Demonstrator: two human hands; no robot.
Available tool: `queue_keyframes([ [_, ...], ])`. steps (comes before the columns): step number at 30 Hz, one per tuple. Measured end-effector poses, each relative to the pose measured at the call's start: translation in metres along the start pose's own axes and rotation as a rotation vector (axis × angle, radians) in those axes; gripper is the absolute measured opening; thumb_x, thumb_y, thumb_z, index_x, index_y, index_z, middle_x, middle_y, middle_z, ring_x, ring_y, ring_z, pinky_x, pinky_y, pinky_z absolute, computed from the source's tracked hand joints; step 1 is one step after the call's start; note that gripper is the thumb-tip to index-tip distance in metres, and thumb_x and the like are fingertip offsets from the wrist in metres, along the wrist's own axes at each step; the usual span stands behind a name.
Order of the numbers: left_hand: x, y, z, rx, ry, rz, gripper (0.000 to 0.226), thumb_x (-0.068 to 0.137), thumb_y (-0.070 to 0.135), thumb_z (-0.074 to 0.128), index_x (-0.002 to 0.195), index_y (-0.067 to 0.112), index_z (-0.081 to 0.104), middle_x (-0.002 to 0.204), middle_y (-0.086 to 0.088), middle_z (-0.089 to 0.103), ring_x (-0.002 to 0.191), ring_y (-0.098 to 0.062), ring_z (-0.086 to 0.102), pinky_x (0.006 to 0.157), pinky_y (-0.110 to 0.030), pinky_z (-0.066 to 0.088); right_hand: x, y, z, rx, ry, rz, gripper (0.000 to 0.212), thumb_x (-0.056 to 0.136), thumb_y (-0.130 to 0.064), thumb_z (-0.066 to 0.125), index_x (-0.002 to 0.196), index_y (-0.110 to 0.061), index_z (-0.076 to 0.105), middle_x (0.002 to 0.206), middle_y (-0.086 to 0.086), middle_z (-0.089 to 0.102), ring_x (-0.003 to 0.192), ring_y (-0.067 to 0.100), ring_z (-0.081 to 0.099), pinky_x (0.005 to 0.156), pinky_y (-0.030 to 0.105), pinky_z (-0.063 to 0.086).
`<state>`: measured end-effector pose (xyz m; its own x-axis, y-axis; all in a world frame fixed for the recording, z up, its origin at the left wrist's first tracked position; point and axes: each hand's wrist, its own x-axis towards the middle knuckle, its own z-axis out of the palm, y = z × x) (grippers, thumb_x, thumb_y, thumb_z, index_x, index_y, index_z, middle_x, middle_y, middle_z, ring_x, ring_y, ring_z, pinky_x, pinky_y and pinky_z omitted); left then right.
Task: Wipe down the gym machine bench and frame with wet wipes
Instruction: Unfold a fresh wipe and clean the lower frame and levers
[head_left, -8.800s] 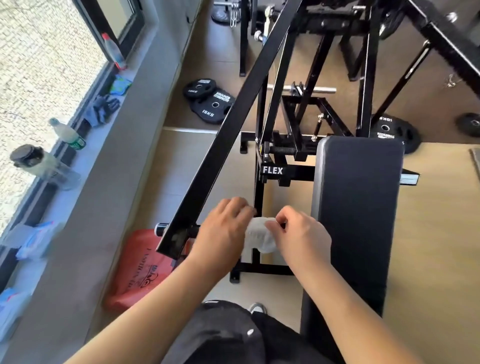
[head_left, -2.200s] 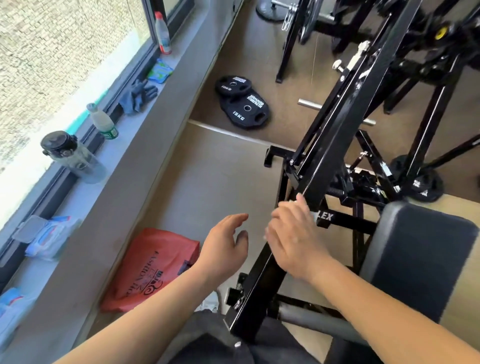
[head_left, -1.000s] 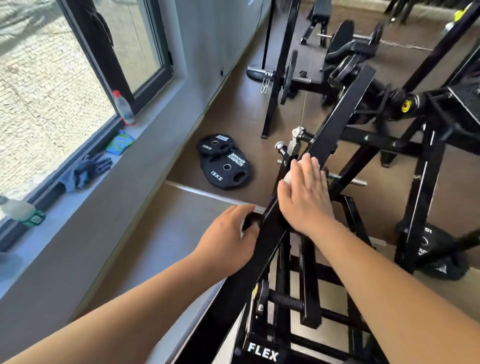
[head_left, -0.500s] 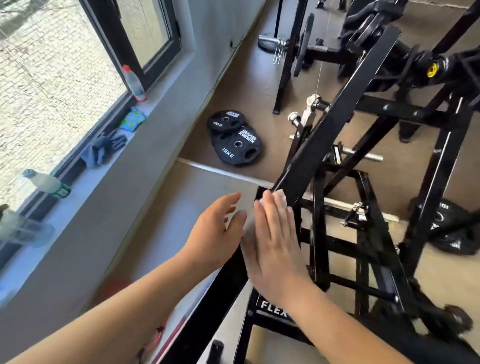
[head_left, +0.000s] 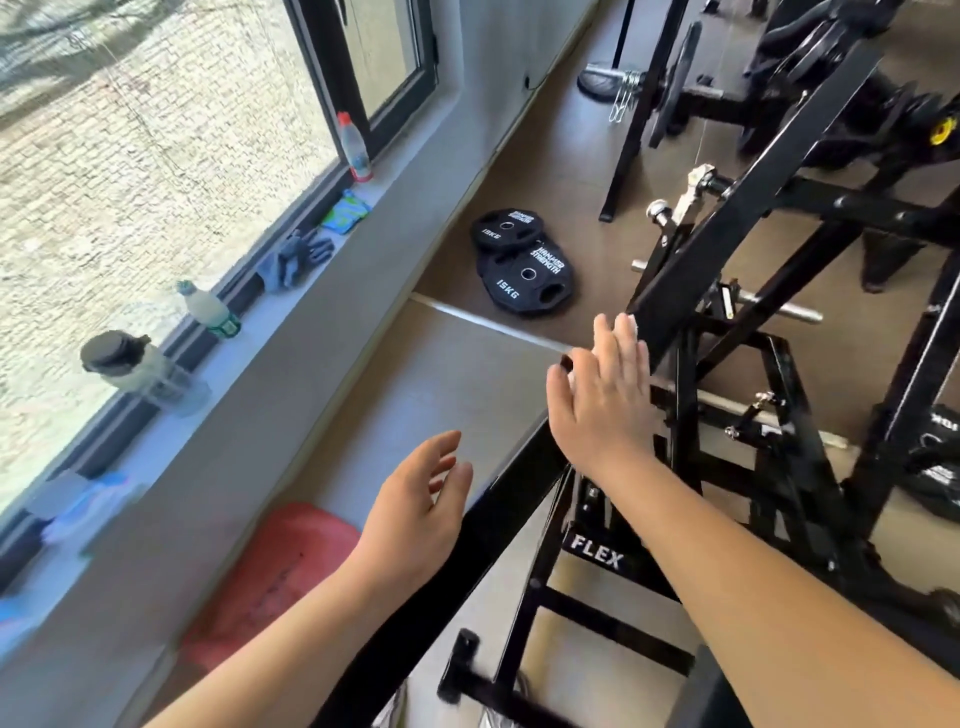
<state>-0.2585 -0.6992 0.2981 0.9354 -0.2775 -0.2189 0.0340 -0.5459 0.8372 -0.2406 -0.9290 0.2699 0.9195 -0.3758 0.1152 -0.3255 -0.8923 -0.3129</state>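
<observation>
One black machine frame (head_left: 597, 553) filled the right side, its long slanted bar (head_left: 727, 223) running down toward the person. The right hand (head_left: 602, 400) lay flat against that bar, fingers straight, pressing a white wipe (head_left: 632, 321) that peeked out past the fingertips. The left hand (head_left: 415, 514) hung just beside the bar, fingers loosely spread, holding nothing.

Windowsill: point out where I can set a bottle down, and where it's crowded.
The best bare stretch of sill lies between the dark-lidded bottle and the wipes pack. Farther along it is crowded: the small bottle, gloves, green packet and red-capped bottle line up with only narrow gaps.
</observation>
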Motion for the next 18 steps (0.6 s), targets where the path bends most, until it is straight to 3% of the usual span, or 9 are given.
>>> queue_keyframes([
  [3, -0.013, -0.011, -0.011, -0.008, 0.007, 0.010, 0.040, 0.103, 0.028, 0.057, 0.142, 0.018, 0.057, 0.136, 0.011, 0.062, 0.121, 0.000, 0.059, 0.106, -0.024, 0.047, -0.067, -0.036, 0.015, 0.138, 0.020, -0.050, 0.056, 0.108, -0.045, 0.018, 0.139, -0.017, 0.056, 0.171, 0.011, 0.014, 0.159, 0.025, -0.009, 0.128, 0.053, 0.003],
  [5, -0.020, -0.016, -0.018, -0.002, -0.022, 0.011, 0.040, 0.103, 0.028, 0.056, 0.143, 0.020, 0.056, 0.137, 0.011, 0.061, 0.122, 0.000, 0.058, 0.104, -0.019, 0.044, -0.109, -0.056, 0.024, 0.295, 0.013, -0.011, 0.057, 0.109, -0.045, 0.018, 0.156, -0.021, 0.040, 0.173, 0.005, 0.000, 0.158, 0.022, -0.014, 0.128, 0.051, 0.003],
  [8, -0.027, -0.020, -0.026, 0.015, -0.064, 0.031, 0.041, 0.103, 0.031, 0.056, 0.144, 0.023, 0.055, 0.139, 0.013, 0.060, 0.125, -0.001, 0.057, 0.108, -0.027, 0.046, -0.134, -0.075, 0.030, 0.433, -0.014, 0.061, 0.063, 0.107, -0.052, 0.014, 0.164, -0.024, 0.018, 0.171, -0.001, -0.017, 0.155, 0.017, -0.025, 0.129, 0.047, -0.002],
  [10, -0.027, -0.020, -0.030, 0.019, -0.070, 0.047, 0.041, 0.103, 0.031, 0.055, 0.144, 0.023, 0.054, 0.139, 0.013, 0.059, 0.126, -0.002, 0.056, 0.110, -0.031, 0.046, -0.123, -0.077, 0.029, 0.470, 0.017, 0.098, 0.065, 0.106, -0.054, 0.016, 0.162, -0.022, 0.029, 0.172, 0.003, -0.015, 0.155, 0.016, -0.025, 0.129, 0.046, -0.003],
  [12, -0.026, -0.018, -0.030, 0.002, -0.048, 0.057, 0.042, 0.104, 0.029, 0.055, 0.145, 0.022, 0.053, 0.139, 0.010, 0.060, 0.125, -0.002, 0.057, 0.109, -0.031, 0.046, -0.097, -0.067, 0.026, 0.489, 0.084, 0.152, 0.058, 0.108, -0.049, 0.026, 0.148, -0.018, 0.055, 0.172, 0.009, -0.006, 0.157, 0.018, -0.018, 0.129, 0.045, 0.000],
  [14, -0.027, -0.013, -0.029, -0.031, -0.017, 0.061, 0.044, 0.103, 0.027, 0.056, 0.146, 0.020, 0.050, 0.137, 0.008, 0.061, 0.124, -0.003, 0.058, 0.107, -0.028, 0.047, -0.067, -0.054, 0.024, 0.488, 0.105, 0.217, 0.049, 0.110, -0.039, 0.035, 0.135, -0.011, 0.067, 0.172, 0.013, -0.001, 0.158, 0.021, -0.012, 0.129, 0.041, -0.001],
  [16, -0.029, -0.009, -0.026, -0.049, 0.004, 0.066, 0.046, 0.103, 0.026, 0.057, 0.148, 0.020, 0.048, 0.136, 0.008, 0.061, 0.123, -0.002, 0.059, 0.107, -0.028, 0.047, -0.040, -0.043, 0.025, 0.367, 0.132, 0.236, 0.045, 0.110, -0.033, 0.038, 0.146, -0.011, 0.056, 0.171, 0.016, -0.003, 0.158, 0.029, -0.012, 0.129, 0.042, -0.003],
  [18, -0.029, -0.005, -0.023, -0.043, 0.015, 0.070, 0.047, 0.103, 0.026, 0.057, 0.149, 0.022, 0.047, 0.136, 0.009, 0.061, 0.123, -0.001, 0.058, 0.107, -0.030, 0.048, -0.019, -0.033, 0.024, 0.266, 0.127, 0.274, 0.055, 0.110, -0.030, 0.036, 0.161, -0.012, 0.028, 0.171, 0.016, -0.010, 0.157, 0.032, -0.017, 0.128, 0.045, -0.005],
])
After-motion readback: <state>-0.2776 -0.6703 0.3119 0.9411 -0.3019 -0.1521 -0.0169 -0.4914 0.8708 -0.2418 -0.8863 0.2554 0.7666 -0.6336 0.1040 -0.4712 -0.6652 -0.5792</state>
